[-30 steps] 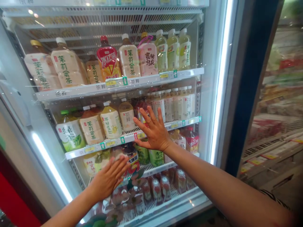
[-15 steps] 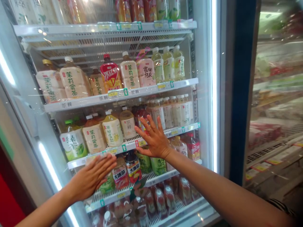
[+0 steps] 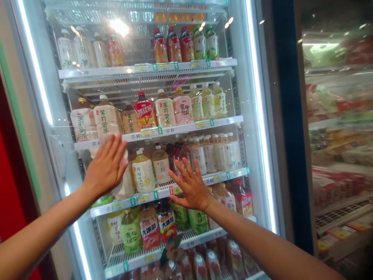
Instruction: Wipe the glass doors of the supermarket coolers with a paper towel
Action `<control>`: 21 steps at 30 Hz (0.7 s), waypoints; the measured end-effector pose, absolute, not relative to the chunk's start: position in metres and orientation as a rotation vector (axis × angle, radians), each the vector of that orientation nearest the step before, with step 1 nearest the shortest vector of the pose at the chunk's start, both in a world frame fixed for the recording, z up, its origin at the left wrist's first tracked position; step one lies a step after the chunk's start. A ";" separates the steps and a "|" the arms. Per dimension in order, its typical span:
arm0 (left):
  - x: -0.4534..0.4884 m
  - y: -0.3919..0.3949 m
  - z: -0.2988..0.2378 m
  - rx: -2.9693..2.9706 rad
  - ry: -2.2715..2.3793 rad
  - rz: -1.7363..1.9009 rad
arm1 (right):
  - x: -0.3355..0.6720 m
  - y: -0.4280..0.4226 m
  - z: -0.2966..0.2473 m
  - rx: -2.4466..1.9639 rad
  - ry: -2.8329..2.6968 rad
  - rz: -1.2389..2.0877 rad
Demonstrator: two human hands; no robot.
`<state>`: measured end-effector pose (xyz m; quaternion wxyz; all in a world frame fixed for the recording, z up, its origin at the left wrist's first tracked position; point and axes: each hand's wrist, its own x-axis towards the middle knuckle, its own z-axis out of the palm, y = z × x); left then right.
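Both my hands lie flat against the glass door of a lit drinks cooler. My left hand is pressed on the glass at the left, fingers together and pointing up, in front of the large tea bottles. A pale patch, perhaps a cloth, shows under its palm; I cannot tell for sure. My right hand rests on the glass near the middle with fingers spread, in front of the third shelf. Neither hand grips anything.
Behind the glass, white wire shelves hold several rows of bottled teas and juices. A dark door frame stands to the right, with another chilled case beyond. A red panel is at the far left.
My left hand has slid up the glass from the lower shelves to the second shelf's height. The right hand has stayed on the glass. My view has tilted upward, showing the top shelf.
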<state>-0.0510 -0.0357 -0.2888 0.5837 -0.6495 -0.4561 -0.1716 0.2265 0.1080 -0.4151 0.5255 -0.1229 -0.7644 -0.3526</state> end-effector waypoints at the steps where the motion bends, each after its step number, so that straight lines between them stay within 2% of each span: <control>1: -0.042 -0.030 -0.279 -1.414 -1.128 -0.516 | 0.227 0.106 -0.415 -0.294 -1.838 -0.833; 3: -0.021 -0.018 -0.278 -1.416 -1.069 -0.540 | 0.232 0.104 -0.413 -0.297 -1.872 -0.811; 8: 0.025 0.009 -0.299 -1.696 -0.753 -0.207 | 0.286 0.129 -0.383 -0.422 -1.826 -0.754; 13: 0.075 0.050 -0.269 -1.536 -0.905 -0.438 | 0.352 0.184 -0.359 -0.617 -1.662 -0.751; 18: 0.121 0.071 -0.325 -1.748 -0.580 -0.147 | 0.365 0.204 -0.368 -0.591 -1.603 -0.795; 21: 0.134 0.079 -0.314 -1.802 -0.532 -0.075 | 0.363 0.203 -0.370 -0.588 -1.595 -0.799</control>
